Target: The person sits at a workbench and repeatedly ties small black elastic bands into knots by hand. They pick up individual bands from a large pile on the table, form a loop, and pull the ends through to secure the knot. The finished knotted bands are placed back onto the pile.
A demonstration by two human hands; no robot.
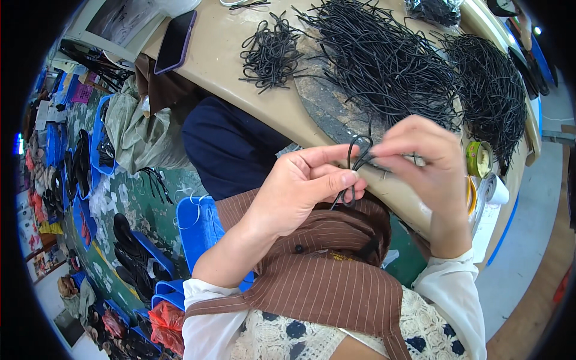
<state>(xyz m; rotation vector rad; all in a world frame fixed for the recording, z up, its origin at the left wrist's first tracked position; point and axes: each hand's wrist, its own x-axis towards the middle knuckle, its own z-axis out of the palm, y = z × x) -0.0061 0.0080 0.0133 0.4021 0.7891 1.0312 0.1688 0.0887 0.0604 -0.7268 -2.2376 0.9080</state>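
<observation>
Between my hands, above my lap at the table's near edge, is a thin black cord (350,195) bent into loops. My left hand (306,180) pinches it between thumb and fingers, with one loop standing up past the fingertips. My right hand (420,156), slightly smeared by motion, has its thumb and forefinger closed at the cord's upper part. On the table beyond lie a big heap of loose black cords (384,54), a smaller pile of looped cords (271,53) to its left, and another bundle (489,90) on the right.
A round worn board (324,99) lies under the big heap. A phone (176,42) rests at the table's left edge. An open green tin (479,159) and a white roll (497,189) stand at the right. Blue bins (195,231) and black shoe parts (129,258) crowd the floor at left.
</observation>
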